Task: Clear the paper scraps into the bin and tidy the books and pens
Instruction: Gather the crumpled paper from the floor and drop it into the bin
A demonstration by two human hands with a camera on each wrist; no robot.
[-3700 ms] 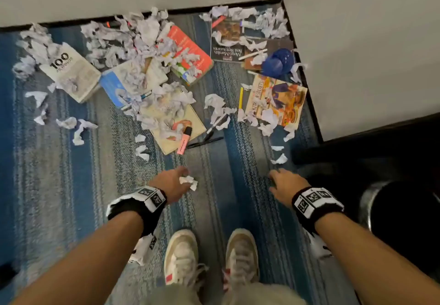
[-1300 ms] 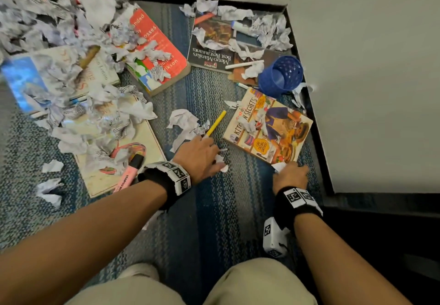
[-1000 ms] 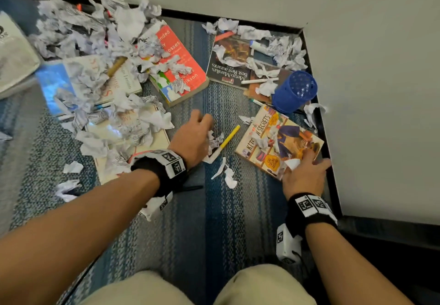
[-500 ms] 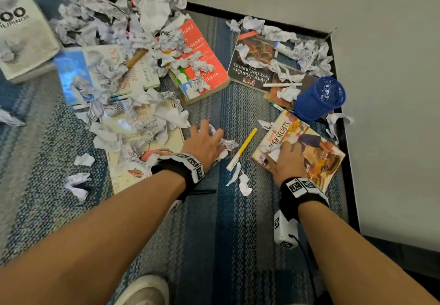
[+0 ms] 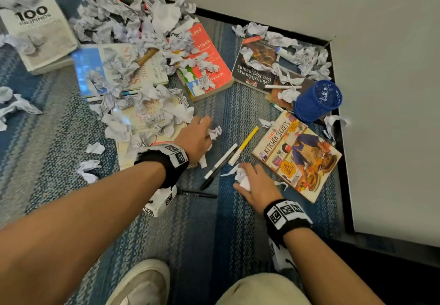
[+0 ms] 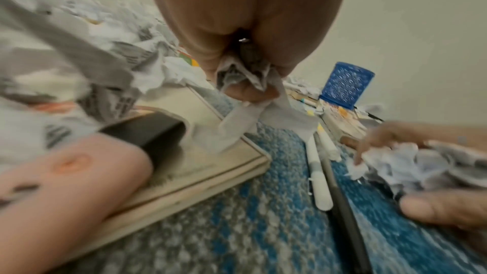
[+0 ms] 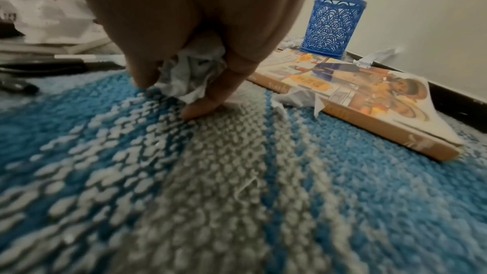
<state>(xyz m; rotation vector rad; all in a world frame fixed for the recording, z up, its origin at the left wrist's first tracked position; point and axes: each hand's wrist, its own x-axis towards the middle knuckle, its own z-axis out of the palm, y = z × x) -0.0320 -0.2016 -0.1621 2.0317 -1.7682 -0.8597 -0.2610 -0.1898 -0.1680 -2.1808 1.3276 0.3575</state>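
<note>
My left hand (image 5: 202, 133) hovers at the edge of a cream book (image 5: 147, 123) and grips crumpled paper scraps (image 6: 245, 78). My right hand (image 5: 247, 181) is down on the carpet, its fingers curled round another wad of scraps (image 7: 192, 76), just left of the Kitchen Secrets book (image 5: 297, 157). Between the hands lie a yellow pen (image 5: 245, 144) and a white and black marker (image 5: 220, 161). A black pen (image 5: 197, 194) lies near my left wrist. Heaps of scraps (image 5: 133, 31) cover the books at the upper left.
A blue mesh pen holder (image 5: 317, 101) stands in the corner by the wall (image 5: 381, 90). A red book (image 5: 209, 61), a restaurant guide (image 5: 254, 66) and a "100 Filipinos" book (image 5: 40, 35) lie around. My shoe (image 5: 142, 283) is on the blue striped carpet (image 5: 214, 233).
My right hand has left the Kitchen Secrets cover and come down on the carpet beside it, gathering scraps. The left hand stays by the cream book, and the white marker now shows.
</note>
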